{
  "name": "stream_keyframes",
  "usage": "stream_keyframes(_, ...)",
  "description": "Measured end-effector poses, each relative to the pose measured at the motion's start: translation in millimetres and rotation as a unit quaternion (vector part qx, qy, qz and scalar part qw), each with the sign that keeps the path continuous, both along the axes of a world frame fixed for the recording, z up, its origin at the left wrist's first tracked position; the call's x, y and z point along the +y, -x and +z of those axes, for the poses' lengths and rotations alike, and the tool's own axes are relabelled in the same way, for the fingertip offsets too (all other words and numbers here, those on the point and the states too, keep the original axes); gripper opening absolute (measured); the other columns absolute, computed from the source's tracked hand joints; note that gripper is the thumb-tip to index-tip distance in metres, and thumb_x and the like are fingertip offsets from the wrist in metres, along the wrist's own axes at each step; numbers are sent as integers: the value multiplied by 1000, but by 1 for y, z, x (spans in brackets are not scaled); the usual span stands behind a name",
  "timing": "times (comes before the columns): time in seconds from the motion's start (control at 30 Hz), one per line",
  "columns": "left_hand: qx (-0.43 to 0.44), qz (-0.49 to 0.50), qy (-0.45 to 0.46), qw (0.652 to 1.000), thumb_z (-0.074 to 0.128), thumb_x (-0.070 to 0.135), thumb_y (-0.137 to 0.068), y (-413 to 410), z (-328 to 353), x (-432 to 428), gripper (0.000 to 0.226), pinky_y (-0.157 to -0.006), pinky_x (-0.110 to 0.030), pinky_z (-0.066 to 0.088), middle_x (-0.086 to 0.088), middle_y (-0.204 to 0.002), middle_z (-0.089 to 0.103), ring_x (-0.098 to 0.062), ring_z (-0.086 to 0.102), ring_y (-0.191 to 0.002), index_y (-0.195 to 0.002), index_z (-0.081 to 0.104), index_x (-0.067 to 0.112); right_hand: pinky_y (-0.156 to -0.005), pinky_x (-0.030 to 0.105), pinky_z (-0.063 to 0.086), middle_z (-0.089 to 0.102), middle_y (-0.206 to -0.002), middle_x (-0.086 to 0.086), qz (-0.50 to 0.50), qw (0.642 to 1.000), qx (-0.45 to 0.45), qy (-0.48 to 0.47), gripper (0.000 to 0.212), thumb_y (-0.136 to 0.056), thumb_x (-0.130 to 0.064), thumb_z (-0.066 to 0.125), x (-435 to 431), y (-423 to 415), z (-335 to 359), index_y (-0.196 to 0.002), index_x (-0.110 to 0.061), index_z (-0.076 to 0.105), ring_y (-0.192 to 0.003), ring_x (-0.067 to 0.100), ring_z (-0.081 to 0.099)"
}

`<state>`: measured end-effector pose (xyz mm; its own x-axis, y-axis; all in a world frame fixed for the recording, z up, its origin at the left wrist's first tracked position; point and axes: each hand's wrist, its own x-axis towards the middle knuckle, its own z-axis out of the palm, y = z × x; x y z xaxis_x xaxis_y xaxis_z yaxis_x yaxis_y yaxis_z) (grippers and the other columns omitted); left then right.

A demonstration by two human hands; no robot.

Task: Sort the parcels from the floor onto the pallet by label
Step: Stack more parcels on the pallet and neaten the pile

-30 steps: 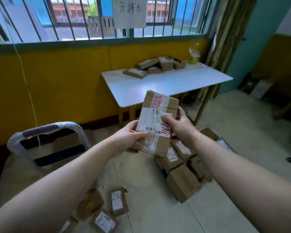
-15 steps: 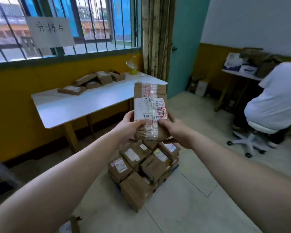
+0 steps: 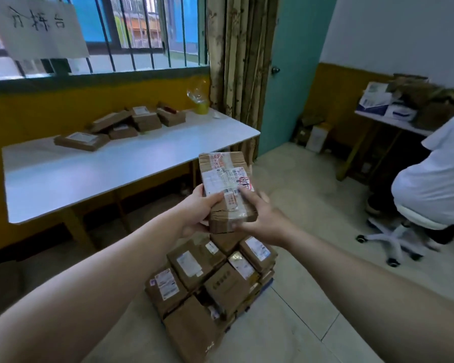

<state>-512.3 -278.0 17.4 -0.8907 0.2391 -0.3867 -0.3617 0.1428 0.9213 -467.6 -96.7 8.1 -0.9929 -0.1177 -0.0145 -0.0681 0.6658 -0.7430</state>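
1. now the left hand (image 3: 194,213) grips the left side of a brown parcel (image 3: 224,179), thumb on top.
2. the right hand (image 3: 266,222) grips its right side and touches the white label.
3. the parcel is up in the air, over a pile of parcels (image 3: 207,281) on the floor.
4. more small boxes (image 3: 121,124) lie at the back of the white bench (image 3: 89,176).
5. a person in a white shirt (image 3: 435,176) sits at the right.

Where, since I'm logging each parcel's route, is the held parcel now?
Head view, mid-frame: the parcel is held between the left hand and right hand, above the stack, near the right end of the table.
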Motion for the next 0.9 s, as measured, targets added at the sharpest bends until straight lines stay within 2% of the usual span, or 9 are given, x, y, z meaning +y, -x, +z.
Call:
stream_keyframes(0.13,-6,-12,34,999,56,34,-93,40,-10,9,45,-50,-30,55,3,-103,67,-13,71,-71,-134,37,35,-90,16,32,35,-138,-5,8,1000,-12,-26,80,-80,-27,76,9,56,-18,-147,-38,31,-111,7,43)
stream_keyframes(0.3,6,18,88,996,57,34,-92,76,-29,9,38,-57,-29,57,11,-100,67,-7,69,-75,-129,45,36,-94,16,30,34,-141,-5,43,998,-27,-28,77,-82,-27,73,11,114,-45,-147,-33,33,-111,3,37)
stream_keyframes(0.37,19,28,123,992,57,34,-92,90,-39,7,35,-56,-19,51,17,-98,66,0,66,-76,-127,50,36,-95,18,33,35,-142,-5,66,997,-32,-38,75,-83,-27,72,11,139,-61,-147,-32,34,-116,7,41)
stream_keyframes(0.47,5,55,133,990,57,28,-93,111,-61,10,29,-62,-18,52,19,-96,65,1,65,-81,-121,55,35,-101,28,39,34,-142,-7,101,993,-60,-33,74,-83,-27,70,14,178,-90,-147,-32,34,-121,12,43)
stream_keyframes(0.57,-11,78,126,989,61,24,-91,129,-91,21,32,-81,-25,55,13,-107,67,-2,65,-93,-122,58,32,-100,33,43,33,-142,-9,119,989,-88,-12,73,-84,-25,70,23,215,-128,-147,-34,33,-121,11,43)
stream_keyframes(0.63,-26,97,122,987,61,19,-91,141,-118,32,35,-76,-13,52,11,-112,66,4,63,-92,-125,57,28,-93,27,43,31,-144,-8,141,985,-94,-28,73,-84,-27,70,30,237,-159,-147,-36,32,-113,7,41)
stream_keyframes(0.7,-46,112,135,983,59,20,-93,154,-152,43,37,-75,-11,48,9,-121,64,3,60,-95,-129,54,28,-82,19,40,27,-148,-8,167,979,-106,-47,74,-85,-30,69,38,255,-195,-147,-39,29,-107,3,38)
stream_keyframes(0.77,-66,131,174,974,53,24,-95,165,-193,49,42,-86,-20,45,8,-132,57,-4,56,-107,-136,46,34,-79,17,36,19,-153,-10,189,971,-129,-65,76,-86,-33,67,44,269,-231,-147,-43,24,-110,4,38)
stream_keyframes(0.9,-120,143,324,927,45,21,-97,183,-287,45,58,-89,-21,41,-1,-153,30,-18,39,-133,-149,21,31,-84,24,36,6,-159,-6,205,956,-178,-111,76,-89,-35,64,52,293,-306,-148,-46,18,-129,19,40)
